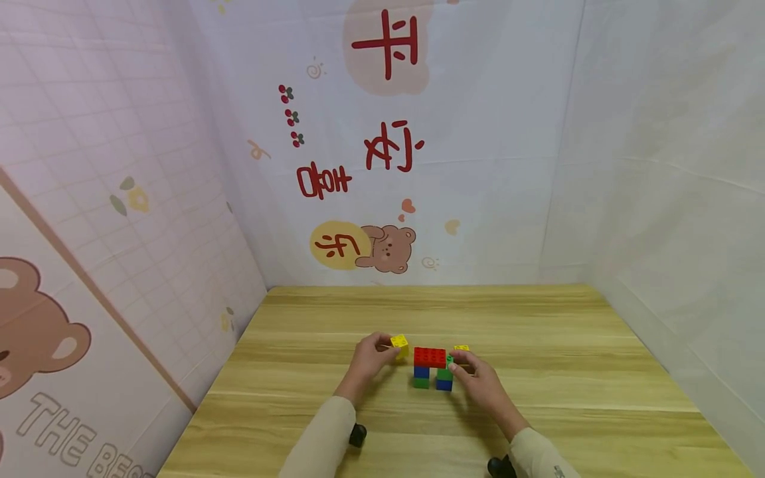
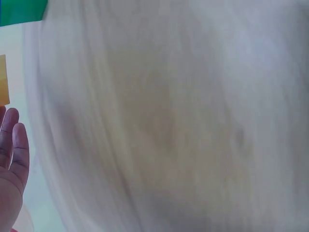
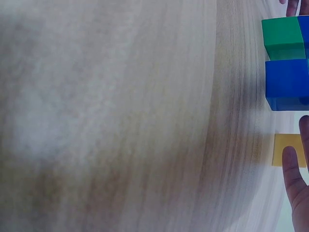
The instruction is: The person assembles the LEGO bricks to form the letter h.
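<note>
In the head view, my left hand (image 1: 370, 358) pinches a yellow toy block (image 1: 399, 345) just left of a small block arch. A red brick (image 1: 429, 357) bridges the arch's two columns. The left column has a blue block (image 1: 421, 372) over a green one (image 1: 421, 383); the right has a green block (image 1: 445, 374) over a blue one (image 1: 444, 385). My right hand (image 1: 481, 382) holds the upper right green block between thumb and index finger, partly hiding it. Its other fingers (image 3: 291, 166) extend past a second yellow block (image 3: 278, 150) in the right wrist view.
The second yellow block (image 1: 461, 347) sits behind my right hand, partly covered. Everything stands on a wood-grain table (image 1: 335, 312). Printed cloth walls (image 1: 490, 199) enclose the table's back and sides.
</note>
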A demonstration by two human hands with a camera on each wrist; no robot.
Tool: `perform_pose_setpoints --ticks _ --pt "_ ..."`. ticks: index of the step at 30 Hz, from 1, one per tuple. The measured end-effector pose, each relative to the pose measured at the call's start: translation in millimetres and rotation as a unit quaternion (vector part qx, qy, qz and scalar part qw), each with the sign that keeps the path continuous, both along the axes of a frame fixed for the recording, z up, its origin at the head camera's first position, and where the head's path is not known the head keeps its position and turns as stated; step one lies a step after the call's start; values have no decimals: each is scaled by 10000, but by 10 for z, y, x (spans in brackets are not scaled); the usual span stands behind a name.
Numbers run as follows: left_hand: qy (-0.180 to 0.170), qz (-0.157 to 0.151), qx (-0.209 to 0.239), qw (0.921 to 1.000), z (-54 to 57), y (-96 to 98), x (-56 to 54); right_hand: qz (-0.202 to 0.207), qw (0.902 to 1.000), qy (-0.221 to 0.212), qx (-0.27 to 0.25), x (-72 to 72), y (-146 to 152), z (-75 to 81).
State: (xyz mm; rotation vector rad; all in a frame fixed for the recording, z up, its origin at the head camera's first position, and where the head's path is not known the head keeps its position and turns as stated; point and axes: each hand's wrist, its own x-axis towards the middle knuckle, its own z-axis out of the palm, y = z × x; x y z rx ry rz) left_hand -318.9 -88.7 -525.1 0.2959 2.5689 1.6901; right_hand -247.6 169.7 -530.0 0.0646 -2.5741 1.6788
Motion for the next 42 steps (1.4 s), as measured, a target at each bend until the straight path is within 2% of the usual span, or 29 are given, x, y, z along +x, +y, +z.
perform_pose_setpoints --ticks 6,14,18,23,27,33,42 --pt "-215 122 273 9993 94 -144 1 -1 10000 -43 43 -4 15 -9" --pt "-137 95 239 9996 249 -292 -10 62 10000 30 70 3 13 4" --pt "-77 20 240 9997 367 -296 2 57 9999 42 78 7 13 16" --pt "174 -110 309 9993 507 -260 4 39 10000 32 66 12 19 31" --pt "157 -226 353 9990 601 -201 13 25 10000 2 37 13 14 27" --pt "132 -527 308 9980 632 -109 24 13 10000 57 -10 8 13 7" --pt "39 -818 261 9963 609 -27 57 9 10000 42 -3 2 13 -2"
